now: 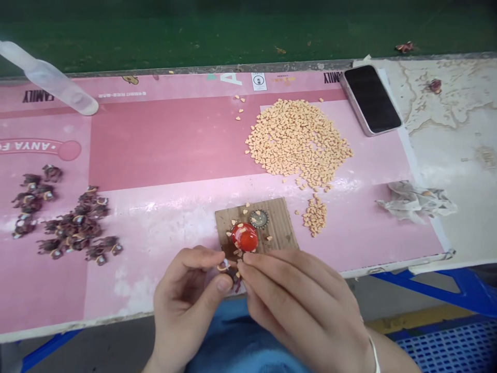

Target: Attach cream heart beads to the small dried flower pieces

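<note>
Between thumb and forefinger, my left hand (190, 295) pinches a small dark brown figurine (233, 274) with a pale band and a white spot. My right hand (298, 295) meets it from the right, fingers pressed together at the figurine's side; what its fingertips hold is hidden. Just beyond the fingers, a glossy red round piece (247, 239) sits on a wooden board (279, 228). Several tan bits lie on and around it, and a bottle cap (259, 219) rests behind it on the board.
A large pile of small tan pieces (298, 140) spreads behind the board, with a smaller heap (315, 215) nearer. Similar dark figurines (73, 225) cluster at left. A translucent plastic bottle (58, 83), phone (371, 99) and crumpled tissue (417, 201) lie farther out.
</note>
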The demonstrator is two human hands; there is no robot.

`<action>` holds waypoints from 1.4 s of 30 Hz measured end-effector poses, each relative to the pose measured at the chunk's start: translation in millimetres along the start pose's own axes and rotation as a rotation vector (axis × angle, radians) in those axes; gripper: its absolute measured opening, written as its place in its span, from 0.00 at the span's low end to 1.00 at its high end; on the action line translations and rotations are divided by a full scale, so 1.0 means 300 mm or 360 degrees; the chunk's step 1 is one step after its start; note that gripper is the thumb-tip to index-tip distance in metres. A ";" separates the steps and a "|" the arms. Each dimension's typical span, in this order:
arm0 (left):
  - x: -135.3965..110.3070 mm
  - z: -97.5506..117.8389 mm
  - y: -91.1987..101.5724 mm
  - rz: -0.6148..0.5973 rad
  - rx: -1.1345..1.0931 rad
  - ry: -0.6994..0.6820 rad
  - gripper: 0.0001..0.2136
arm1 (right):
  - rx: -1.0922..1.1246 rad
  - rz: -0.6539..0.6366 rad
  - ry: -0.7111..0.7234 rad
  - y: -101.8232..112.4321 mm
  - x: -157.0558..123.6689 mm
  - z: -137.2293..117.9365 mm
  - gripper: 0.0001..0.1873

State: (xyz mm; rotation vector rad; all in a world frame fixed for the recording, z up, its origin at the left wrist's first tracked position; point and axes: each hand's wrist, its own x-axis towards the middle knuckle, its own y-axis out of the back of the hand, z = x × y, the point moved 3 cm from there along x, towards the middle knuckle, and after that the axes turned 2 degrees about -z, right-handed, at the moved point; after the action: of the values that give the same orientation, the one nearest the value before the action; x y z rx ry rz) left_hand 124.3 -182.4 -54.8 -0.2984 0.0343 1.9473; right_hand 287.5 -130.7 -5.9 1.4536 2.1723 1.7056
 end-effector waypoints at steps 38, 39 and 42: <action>0.556 0.401 0.191 -0.0102 0.1881 -0.0556 0.22 | 0.0028 0.0383 -0.0648 0.124 -0.245 0.379 0.15; 0.503 0.393 0.245 -0.0067 0.1941 -0.0588 0.21 | 0.0045 0.0384 -0.0633 0.121 -0.241 0.378 0.15; 0.409 0.338 0.396 0.0006 0.2115 -0.0625 0.21 | 0.0086 0.0370 -0.0550 0.109 -0.227 0.373 0.16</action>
State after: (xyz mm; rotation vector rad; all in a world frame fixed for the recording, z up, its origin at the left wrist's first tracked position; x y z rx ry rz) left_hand -47.8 -100.7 2.1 0.9430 1.0043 1.5658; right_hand 405.5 -92.6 -59.6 1.9135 1.9440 1.3275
